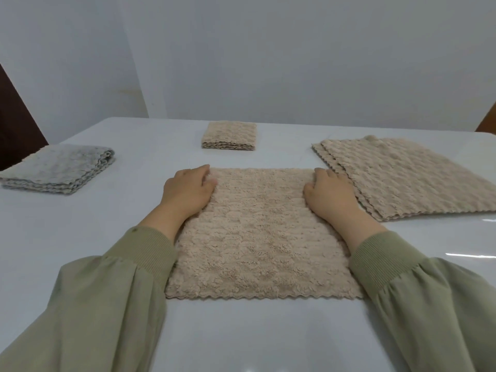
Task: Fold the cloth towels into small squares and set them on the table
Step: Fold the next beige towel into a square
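Head cam: left hand [188, 190] and right hand [328, 196] pinch the far corners of the towel [257, 237], first fold looks next

- Setting: a plain indoor room, probably domestic.
- Pale, bare walls [295, 63] meet at a corner behind the table.
- White glossy table [80, 237] with bright reflections on its surface.
- Dark brown wooden panel [16, 124] at the left edge; door or furniture cannot be told.
- Household cloths: spread towel [257, 237], beige stack [408, 178], grey stack [56, 170].
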{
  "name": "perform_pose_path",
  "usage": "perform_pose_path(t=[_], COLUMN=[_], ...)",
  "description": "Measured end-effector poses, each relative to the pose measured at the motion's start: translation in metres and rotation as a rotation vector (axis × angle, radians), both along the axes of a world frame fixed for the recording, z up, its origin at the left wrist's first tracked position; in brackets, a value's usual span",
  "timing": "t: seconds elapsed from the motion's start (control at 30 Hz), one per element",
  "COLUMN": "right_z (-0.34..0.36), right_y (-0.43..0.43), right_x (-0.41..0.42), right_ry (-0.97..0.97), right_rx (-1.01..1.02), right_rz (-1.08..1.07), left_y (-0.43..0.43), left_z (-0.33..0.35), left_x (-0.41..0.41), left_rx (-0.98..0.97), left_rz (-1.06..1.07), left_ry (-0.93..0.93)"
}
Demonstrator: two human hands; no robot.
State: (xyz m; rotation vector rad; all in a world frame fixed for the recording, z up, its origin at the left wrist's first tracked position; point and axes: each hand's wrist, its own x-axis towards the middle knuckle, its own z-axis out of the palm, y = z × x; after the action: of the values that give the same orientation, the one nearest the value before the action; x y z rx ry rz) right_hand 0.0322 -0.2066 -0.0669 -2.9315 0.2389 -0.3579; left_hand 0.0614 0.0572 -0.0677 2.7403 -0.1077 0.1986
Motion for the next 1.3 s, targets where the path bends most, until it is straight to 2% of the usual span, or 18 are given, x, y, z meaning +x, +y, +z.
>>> perform_pose_path(t=[0.17, 0.3, 0.4, 0.53, 0.73, 0.9, 0.97, 1.07, 1.17, 1.23, 1.3], right_z=[0.003, 0.006, 0.008, 0.010, 0.010, 0.008, 0.008, 0.009, 0.011, 0.014, 0.017], right_y=[0.000, 0.000, 0.001, 0.002, 0.004, 0.005, 0.004, 0.004, 0.003, 0.000, -0.003], right_x=[-0.001, -0.003, -0.008, -0.009, -0.009, -0.007, -0.006, -0.007, -0.007, -0.009, -0.010], right_ry=[-0.008, -0.133, -0.210, -0.209, -0.132, -0.243, -0.310, -0.391, -0.497, -0.579, -0.568], right_rx=[0.050, 0.247, 0.381, 0.379, 0.369, 0.424, 0.439, 0.450, 0.411, 0.342, 0.254], right_rz=[0.013, 0.058, 0.075, 0.106, 0.166, 0.187, 0.182, 0.165, 0.118, 0.033, -0.046], left_y=[0.001, 0.001, -0.001, -0.003, -0.005, -0.005, -0.007, -0.009, -0.011, -0.011, -0.011], left_z=[0.003, 0.003, 0.007, 0.007, 0.010, 0.014, 0.014, 0.009, 0.008, 0.009, 0.012], left_x=[-0.005, -0.009, -0.011, -0.010, -0.015, -0.022, -0.023, -0.020, -0.017, -0.017, -0.018], left_rx=[-0.160, -0.441, -0.558, -0.678, -0.624, -0.645, -0.569, -0.491, -0.451, -0.464, -0.513], left_rz=[-0.050, -0.114, -0.153, -0.185, -0.242, -0.275, -0.294, -0.289, -0.211, -0.120, -0.041], left_ry=[0.003, -0.076, -0.116, -0.085, -0.019, 0.045, 0.064, -0.032, -0.217, -0.356, -0.424])
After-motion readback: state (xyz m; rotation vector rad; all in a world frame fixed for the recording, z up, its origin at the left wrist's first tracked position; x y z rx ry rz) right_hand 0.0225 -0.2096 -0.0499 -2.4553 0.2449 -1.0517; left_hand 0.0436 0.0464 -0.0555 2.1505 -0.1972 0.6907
